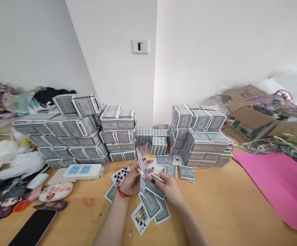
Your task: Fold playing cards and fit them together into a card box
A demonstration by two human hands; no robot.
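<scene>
My left hand (pixel 130 181), with a red string bracelet at its wrist, grips folded playing cards (pixel 142 174) held upright and edge-on. Close beside it, my right hand (pixel 172 188) pinches a grey-backed playing card (pixel 156 186) between thumb and fingers. Below both hands lie loose cards, among them a face-up jack of clubs (pixel 141 218) and a face-down card (pixel 150 204). A clubs card (pixel 121 175) with many pips shows left of my left hand. Small folded card pieces (pixel 187 173) lie beyond my right hand.
Stacked blocks of folded cards (pixel 73 136) stand at the left, with another stack (pixel 202 147) at the right. Green-patterned blocks (pixel 159 145) sit between. A power strip (pixel 83 171), a phone (pixel 35 227), pink paper (pixel 279 188) and a cardboard box (pixel 253 119) surround the work area.
</scene>
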